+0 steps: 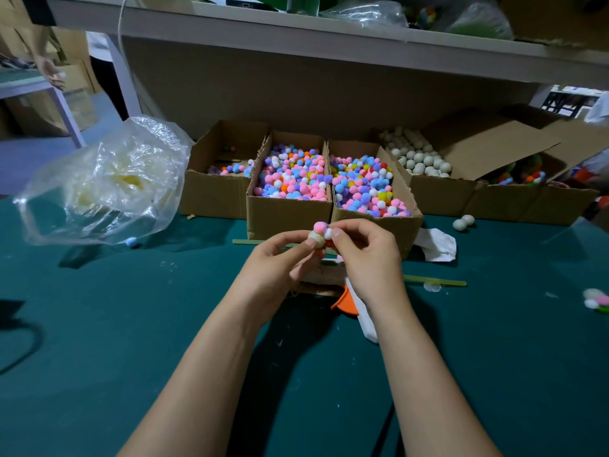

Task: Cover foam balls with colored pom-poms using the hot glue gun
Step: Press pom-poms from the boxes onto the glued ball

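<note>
My left hand (pixel 283 258) pinches a cream foam ball (pixel 315 240) between thumb and fingers above the green table. A pink pom-pom (pixel 319 227) and a white pom-pom (pixel 328 233) sit on top of the ball. My right hand (pixel 365 255) pinches the white pom-pom against the ball with thumb and forefinger. The glue gun (pixel 351 301), orange and white, lies on the table under my right wrist, mostly hidden. Two open boxes of mixed pom-poms (pixel 291 176) (pixel 365 186) stand just behind my hands. A box of bare foam balls (pixel 417 156) is at the back right.
A crumpled clear plastic bag (pixel 105 183) lies at the left. Two loose foam balls (pixel 463 222) and a white rag (pixel 435 244) sit right of the boxes. A wooden stick (pixel 435 281) lies by my right hand. Another person's hand (pixel 51 72) shows at the far left.
</note>
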### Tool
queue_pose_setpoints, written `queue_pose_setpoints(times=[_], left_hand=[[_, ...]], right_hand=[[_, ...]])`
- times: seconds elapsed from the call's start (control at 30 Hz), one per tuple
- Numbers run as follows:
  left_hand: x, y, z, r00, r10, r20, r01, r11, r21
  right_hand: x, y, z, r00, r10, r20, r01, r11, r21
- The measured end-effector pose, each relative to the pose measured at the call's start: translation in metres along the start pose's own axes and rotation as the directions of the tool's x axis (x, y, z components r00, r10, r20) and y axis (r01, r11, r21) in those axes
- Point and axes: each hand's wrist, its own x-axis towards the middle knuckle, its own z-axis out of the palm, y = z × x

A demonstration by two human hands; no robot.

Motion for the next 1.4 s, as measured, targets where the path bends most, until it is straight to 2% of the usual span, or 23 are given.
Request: queue_pose_setpoints(times=[0.23,0.47,0.63,0.73,0.83,0.9,0.97,1.1,1.23,1.3,1.4], left_hand=[[0.002,0.004,-0.002,0.998,-0.046,0.031,0.051,0.986,-0.156],[0.004,0.0,-0.003,0.999,-0.033,-0.017,0.031,0.994,-0.106],[0.004,0.001,-0.003,0.995,-0.097,-0.03,0.091,0.984,-0.152],[0.005,0.004,-0.001,0.987,-0.145,-0.073,0.116,0.944,-0.307],[0.005,0.007,-0.003,0.98,-0.187,-0.073,0.122,0.845,-0.52],[0.004,0.009,-0.004,0.977,-0.207,-0.053,0.135,0.79,-0.598],[0.003,0.009,-0.004,0.976,-0.211,-0.047,0.134,0.759,-0.637],[0.002,0.008,-0.003,0.979,-0.197,-0.052,0.124,0.778,-0.616],[0.001,0.008,-0.002,0.98,-0.198,-0.03,0.135,0.762,-0.633],[0.001,0.008,-0.001,0.98,-0.199,-0.021,0.141,0.758,-0.637],[0.001,0.009,-0.001,0.98,-0.197,-0.008,0.146,0.751,-0.644]], right_hand=[[0.0,-0.002,-0.001,1.0,0.006,0.002,-0.006,1.0,0.023],[-0.002,-0.003,-0.001,0.999,-0.009,0.031,0.009,1.0,0.014],[-0.002,-0.005,0.002,1.0,-0.009,0.029,0.009,1.0,0.005],[0.005,-0.007,0.004,0.998,-0.051,-0.023,0.05,0.996,-0.07],[0.022,-0.011,0.008,0.978,-0.175,-0.113,0.143,0.959,-0.246],[0.039,-0.014,0.017,0.968,-0.214,-0.131,0.152,0.914,-0.376],[0.058,-0.016,0.027,0.976,-0.177,-0.128,0.097,0.876,-0.472],[0.086,-0.014,0.039,0.995,-0.019,-0.101,-0.043,0.818,-0.574],[0.099,-0.014,0.044,0.994,0.057,-0.092,-0.104,0.726,-0.679],[0.102,-0.014,0.042,0.992,0.077,-0.096,-0.121,0.742,-0.659],[0.102,-0.011,0.037,0.99,0.06,-0.129,-0.121,0.83,-0.544]])
